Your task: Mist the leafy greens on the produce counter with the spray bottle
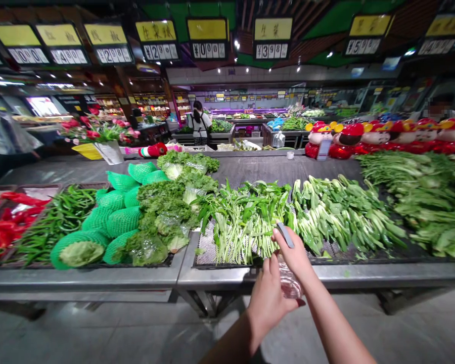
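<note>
My left hand (266, 296) is closed around a clear, shiny plastic thing (289, 281), partly hidden between my hands; its kind cannot be made out. My right hand (296, 255) is just above and to the right, its fingers closed on a narrow grey strip-like piece (285, 235). Whether the grey piece belongs to the clear thing does not show. Both hands are over the metal front edge of a vegetable stand. Just beyond them lies a pile of long-stemmed leafy greens (246, 217), with bok choy (337, 215) to its right.
Green-netted lettuce heads (125, 222), loose curly lettuce (170, 197), green chillies (60, 217) and red peppers (7, 227) fill the left side. More leafy greens (432, 202) lie right. Red-hatted figurines (352, 139) line the back edge. A person (199, 124) stands beyond; price signs hang overhead.
</note>
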Demonstrator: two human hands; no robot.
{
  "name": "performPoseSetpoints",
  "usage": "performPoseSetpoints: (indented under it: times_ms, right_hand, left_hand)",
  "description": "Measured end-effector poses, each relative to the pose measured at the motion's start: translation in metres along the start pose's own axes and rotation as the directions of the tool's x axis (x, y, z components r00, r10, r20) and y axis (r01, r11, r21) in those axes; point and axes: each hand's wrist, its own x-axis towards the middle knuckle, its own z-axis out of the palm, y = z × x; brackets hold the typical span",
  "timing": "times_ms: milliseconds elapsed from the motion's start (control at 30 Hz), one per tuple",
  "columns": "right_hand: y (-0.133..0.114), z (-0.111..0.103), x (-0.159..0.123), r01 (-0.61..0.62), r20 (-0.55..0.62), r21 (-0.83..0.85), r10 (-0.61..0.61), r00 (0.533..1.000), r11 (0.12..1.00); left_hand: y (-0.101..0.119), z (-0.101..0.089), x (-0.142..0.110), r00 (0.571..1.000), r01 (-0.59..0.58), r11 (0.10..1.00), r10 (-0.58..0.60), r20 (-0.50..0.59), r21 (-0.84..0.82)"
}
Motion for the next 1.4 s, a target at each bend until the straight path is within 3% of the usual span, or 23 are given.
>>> performPoseSetpoints:
  times_ms: [233,400,800,1067,1233,1400]
  right_hand:
    - [-0.015,-0.015,0.034,0.081,-0.052,-0.014,-0.081,0.995,0.997]
    - [-0.012,-0.025,0.045,0.111,-0.082,-0.026,-0.112,0.990,0.994]
    - [0.014,-0.061,0.026,0.042,-0.077,-0.042,-0.046,0.996,0.998]
    - [0.026,-0.102,0.009,0.083,0.065,-0.063,-0.079,0.995,0.995]
    - [0.046,-0.107,-0.007,0.057,-0.031,-0.009,-0.057,0.998,0.998]
    - [0.056,-0.107,-0.021,0.033,-0.024,0.024,-0.033,0.999,0.999]
  left_hand:
    - [0.015,-0.010,0.034,0.997,-0.074,0.996,0.075,-0.030,0.047]
    - [0.021,-0.009,0.048,0.997,-0.083,0.994,0.083,-0.001,0.067]
    - [0.034,0.027,0.041,0.995,-0.094,0.995,0.093,0.033,0.028]
    - [0.051,0.053,0.034,0.998,-0.049,0.998,0.050,0.037,-0.030]
    - [0.056,0.078,0.028,0.998,-0.039,0.999,0.040,0.042,-0.030]
    - [0.056,0.097,0.017,0.999,0.026,1.000,-0.027,0.028,0.010]
